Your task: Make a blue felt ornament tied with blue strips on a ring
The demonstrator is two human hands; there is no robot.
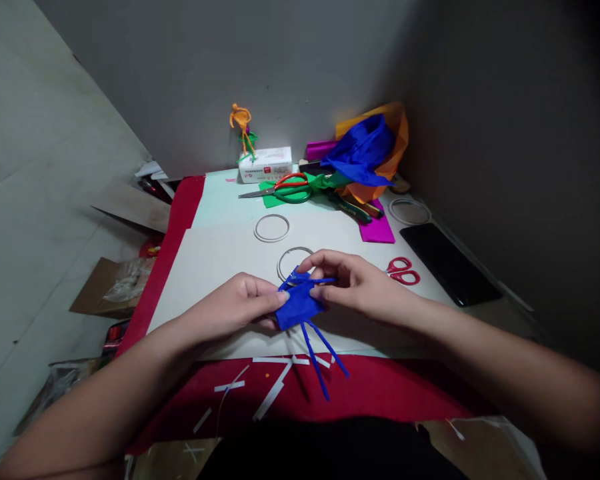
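A blue paper figure (301, 303) with two thin wrapped legs pointing down hangs between both hands above the pale sheet. My left hand (247, 300) pinches the left edge of its flat blue body, thumb on top. On the other side, my right hand (347, 280) grips the right edge and upper part with thumb and fingertips. Thin blue arm-like strips stick out near the top, partly hidden by my fingers. Just behind the figure lies a ring of tape or wire (281, 263), partly covered by it.
Red-handled small scissors (404, 271) and a black phone (450, 263) lie at right. Large scissors (280, 189), pliers (355, 210) and crumpled coloured paper (363, 150) are farther back. An orange figure (241, 120) stands on a white box (267, 165). Paper strips (273, 393) litter the red cloth (380, 387).
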